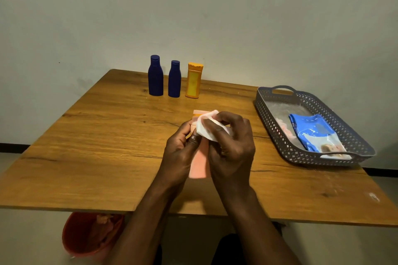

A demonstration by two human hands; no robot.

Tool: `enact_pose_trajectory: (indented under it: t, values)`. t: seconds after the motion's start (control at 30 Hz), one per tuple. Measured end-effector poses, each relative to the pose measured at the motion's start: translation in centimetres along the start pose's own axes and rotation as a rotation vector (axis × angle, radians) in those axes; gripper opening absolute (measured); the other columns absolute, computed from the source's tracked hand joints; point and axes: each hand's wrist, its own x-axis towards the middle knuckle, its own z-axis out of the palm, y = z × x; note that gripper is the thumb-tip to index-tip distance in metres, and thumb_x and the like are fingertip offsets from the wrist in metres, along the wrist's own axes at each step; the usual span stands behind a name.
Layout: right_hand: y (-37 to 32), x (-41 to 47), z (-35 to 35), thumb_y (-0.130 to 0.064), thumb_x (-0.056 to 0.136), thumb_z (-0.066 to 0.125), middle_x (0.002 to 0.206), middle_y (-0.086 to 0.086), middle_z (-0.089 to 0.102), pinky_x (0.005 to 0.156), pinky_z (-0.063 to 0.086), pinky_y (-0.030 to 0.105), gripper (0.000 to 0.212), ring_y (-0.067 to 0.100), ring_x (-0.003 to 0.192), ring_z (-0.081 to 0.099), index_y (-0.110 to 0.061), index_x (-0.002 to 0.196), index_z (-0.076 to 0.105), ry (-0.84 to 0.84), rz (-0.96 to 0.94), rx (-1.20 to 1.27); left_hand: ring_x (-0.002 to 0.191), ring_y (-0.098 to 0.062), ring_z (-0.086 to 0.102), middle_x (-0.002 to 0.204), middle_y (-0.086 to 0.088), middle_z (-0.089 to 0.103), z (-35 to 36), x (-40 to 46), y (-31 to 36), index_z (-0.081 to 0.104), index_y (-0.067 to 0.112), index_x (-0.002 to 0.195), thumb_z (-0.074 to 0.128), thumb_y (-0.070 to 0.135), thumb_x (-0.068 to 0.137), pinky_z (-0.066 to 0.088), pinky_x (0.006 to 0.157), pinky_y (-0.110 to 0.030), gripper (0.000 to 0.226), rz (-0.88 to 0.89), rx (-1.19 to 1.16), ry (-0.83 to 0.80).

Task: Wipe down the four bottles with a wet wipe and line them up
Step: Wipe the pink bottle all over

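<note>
**Fourth bottle in hand, three standing at the back**

Pink bottle (199,161) held above the near middle of the wooden table (97,135). Long axis runs near-to-far, tilted a little; flat base toward the person, cap end pointing away toward the wall. Its upper part is hidden under the wipe and fingers.

Left hand (179,153) grips the bottle from the left side, fingers curled round its body. Right hand (230,146) pinches a white wet wipe (206,127) and presses it over the bottle's upper part near the cap.

At the far edge, three bottles stand upright in a row, close but not touching: tall dark blue bottle (155,76) on the left, shorter dark blue bottle (174,79) in the middle, orange bottle (193,80) on the right.

Grey perforated tray (269,127) at the table's right holds a blue wipes pack (314,131). A red bucket (86,234) sits on the floor under the near left edge.
</note>
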Motion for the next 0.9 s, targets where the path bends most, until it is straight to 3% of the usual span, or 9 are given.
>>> enact_pose_trajectory:
  t: [0.13,0.23,0.33,0.43,0.53,0.67,0.73,0.83,0.9]
  values:
    - [0.3,0.0,0.2,0.0,0.081,0.069,0.1,0.013,0.066,0.069,0.052,0.021,0.022,0.019,0.09,0.064,-0.001,0.102,0.072,0.062,0.209,0.094,0.089,-0.019,0.069,0.101,-0.001,0.071,-0.7,-0.2,0.1,0.057,0.023,0.121,0.054,0.037,0.092,0.056,0.067,-0.029,0.032,-0.028,-0.034,0.057]
    - [0.2,0.2,0.0,-0.006,0.085,0.065,0.095,0.006,0.068,0.068,0.048,0.013,0.017,0.01,0.086,0.064,-0.003,0.1,0.072,0.059,0.355,0.289,0.08,-0.017,0.07,0.092,-0.002,0.073,-0.8,0.2,0.3,0.05,0.022,0.121,0.055,0.027,0.088,0.058,0.063,-0.033,0.034,-0.086,-0.116,0.14]
    - [-0.2,-0.1,0.1,0.002,0.083,0.067,0.095,0.007,0.067,0.071,0.046,0.009,0.019,0.009,0.086,0.063,-0.002,0.101,0.07,0.06,0.359,0.249,0.09,-0.022,0.067,0.104,-0.007,0.069,-0.4,0.6,0.2,0.053,0.021,0.113,0.051,0.022,0.096,0.056,0.067,-0.036,0.017,-0.101,-0.018,0.178]
    - [-0.8,-0.5,0.4,0.003,0.08,0.071,0.1,0.01,0.065,0.075,0.047,0.007,0.026,0.009,0.092,0.06,-0.002,0.106,0.07,0.063,0.283,0.141,0.091,-0.021,0.067,0.109,-0.01,0.066,0.4,0.4,-0.1,0.053,0.02,0.117,0.05,0.039,0.094,0.055,0.065,-0.031,0.03,-0.138,-0.043,0.113]
    - [-0.6,-0.8,0.5,0.0,0.081,0.068,0.105,0.015,0.062,0.077,0.052,0.017,0.03,0.016,0.098,0.059,-0.003,0.11,0.07,0.031,0.145,0.067,0.094,-0.022,0.068,0.107,-0.007,0.069,0.5,0.0,-0.2,0.055,0.025,0.117,0.049,0.04,0.091,0.056,0.072,-0.033,0.031,-0.107,-0.09,0.073]
    - [-0.3,-0.6,0.3,-0.012,0.084,0.064,0.107,0.017,0.065,0.071,0.055,0.032,0.029,0.026,0.098,0.061,-0.005,0.111,0.071,-0.009,-0.003,-0.019,0.091,-0.016,0.069,0.103,0.002,0.07,0.5,-0.3,-0.3,0.055,0.029,0.116,0.052,0.036,0.088,0.055,0.071,-0.029,0.029,-0.03,-0.043,0.054]
    - [0.2,-0.3,0.5,-0.01,0.082,0.067,0.105,0.013,0.068,0.07,0.054,0.032,0.025,0.025,0.095,0.062,-0.006,0.106,0.072,0.004,0.03,-0.033,0.086,-0.016,0.069,0.097,0.003,0.071,0.4,-0.5,-0.2,0.056,0.029,0.114,0.05,0.039,0.086,0.056,0.067,-0.028,0.031,-0.007,-0.061,0.068]
    - [1.0,-0.1,0.8,-0.001,0.076,0.074,0.098,0.008,0.069,0.062,0.055,0.039,0.022,0.022,0.089,0.063,-0.004,0.098,0.072,-0.014,0.186,0.014,0.079,-0.015,0.069,0.088,0.001,0.072,-0.2,-0.7,0.5,0.063,0.035,0.107,0.058,0.062,0.082,0.056,0.059,-0.027,0.037,-0.026,-0.147,0.081]
    - [0.9,-0.3,0.7,0.001,0.077,0.075,0.099,0.01,0.068,0.064,0.057,0.037,0.025,0.021,0.089,0.065,-0.002,0.101,0.071,-0.003,0.22,0.063,0.081,-0.018,0.07,0.087,0.001,0.073,-0.5,-0.6,0.9,0.062,0.034,0.105,0.05,0.06,0.08,0.058,0.06,-0.03,0.038,-0.046,-0.142,0.096]
